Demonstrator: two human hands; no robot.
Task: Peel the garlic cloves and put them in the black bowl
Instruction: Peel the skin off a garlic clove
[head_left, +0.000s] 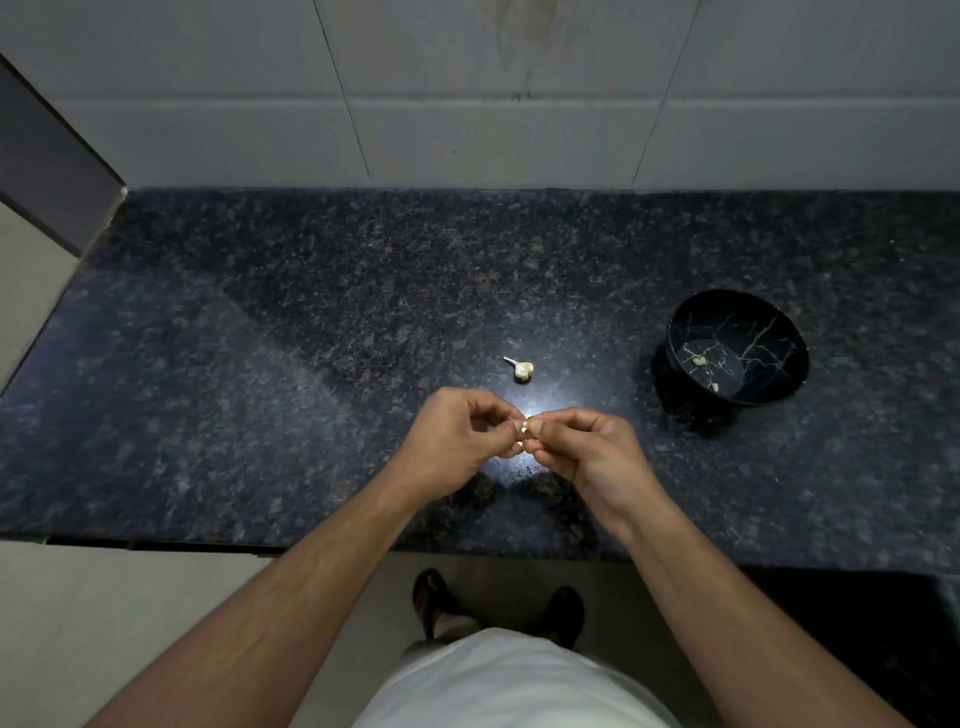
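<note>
Nearest, above the dark granite counter (260, 364): left hand (457, 441) and right hand (587, 452) fingertip to fingertip, both pinching one small garlic clove (525, 427) between them. Just beyond the fingers, on the stone, the remaining garlic head (522, 369) with its stalk. Farther right, well apart from both hands, the black bowl (779, 332), a pale clove lying inside.

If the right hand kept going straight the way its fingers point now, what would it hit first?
The right hand points left at the garlic clove it pinches; straight on, it would meet the left hand, whose fingertips pinch the same clove. Depth looks matched, though one view cannot confirm.
</note>
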